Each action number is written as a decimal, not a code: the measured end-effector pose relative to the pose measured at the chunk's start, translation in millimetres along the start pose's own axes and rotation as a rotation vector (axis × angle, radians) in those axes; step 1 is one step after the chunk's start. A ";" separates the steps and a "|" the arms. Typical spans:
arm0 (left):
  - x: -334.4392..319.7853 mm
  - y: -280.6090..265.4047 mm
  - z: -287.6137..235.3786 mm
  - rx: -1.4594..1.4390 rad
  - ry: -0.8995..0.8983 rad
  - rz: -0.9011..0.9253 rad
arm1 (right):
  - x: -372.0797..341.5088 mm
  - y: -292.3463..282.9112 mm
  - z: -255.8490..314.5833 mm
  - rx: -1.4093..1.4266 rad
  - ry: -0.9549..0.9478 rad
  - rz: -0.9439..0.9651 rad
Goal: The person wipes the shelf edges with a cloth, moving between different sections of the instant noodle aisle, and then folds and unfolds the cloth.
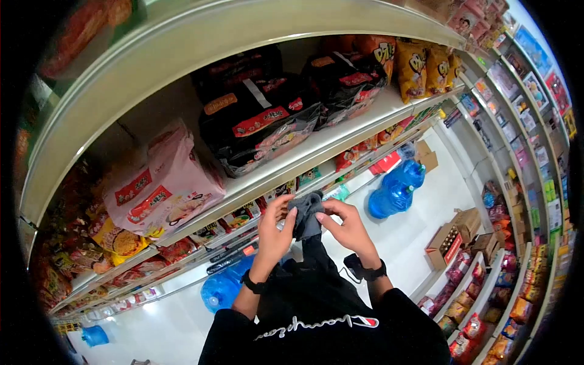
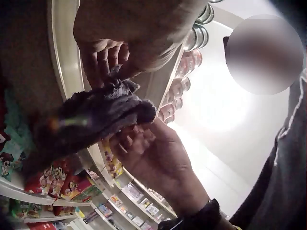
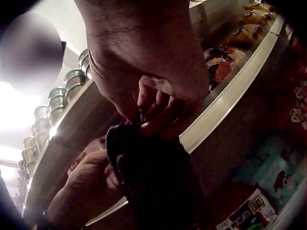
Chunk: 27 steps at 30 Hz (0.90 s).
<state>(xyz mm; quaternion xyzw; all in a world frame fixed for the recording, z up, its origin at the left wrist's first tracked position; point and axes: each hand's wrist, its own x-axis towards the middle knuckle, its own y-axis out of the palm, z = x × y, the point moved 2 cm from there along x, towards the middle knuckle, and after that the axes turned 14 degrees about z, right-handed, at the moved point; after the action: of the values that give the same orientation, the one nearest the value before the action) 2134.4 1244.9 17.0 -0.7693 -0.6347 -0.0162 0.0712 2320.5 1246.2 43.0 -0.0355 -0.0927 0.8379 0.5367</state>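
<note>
A dark grey cloth, bunched and folded, is between both hands in front of the chest. My left hand pinches its left side, thumb toward me. On the other side, my right hand grips the edge between thumb and fingers. The left wrist view shows the fuzzy cloth spread between the left hand and right hand. Seen from the right wrist, the cloth is very dark, with right-hand fingertips at its upper edge; its far side is hidden.
Beyond the hands runs a shelf with black noodle packs, a pink pack and yellow snack bags. Blue water bottles stand on the white floor. Cartons and stocked shelves line the right side.
</note>
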 end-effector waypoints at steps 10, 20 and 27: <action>4.7 13.2 -8.0 -0.041 0.104 0.066 | 7.2 -0.3 3.7 -0.214 -0.032 0.034; 22.1 -0.5 4.3 0.165 0.158 -0.171 | 12.3 -11.4 9.5 -0.298 -0.072 0.074; 32.3 -9.7 -8.6 0.273 0.214 -0.187 | 5.1 -0.8 1.0 -0.503 0.033 0.017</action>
<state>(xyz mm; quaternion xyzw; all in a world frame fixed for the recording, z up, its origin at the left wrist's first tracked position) 2131.8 1277.0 30.0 -0.6842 -0.6883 -0.0182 0.2403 2318.9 1251.0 44.3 -0.1825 -0.2893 0.7921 0.5055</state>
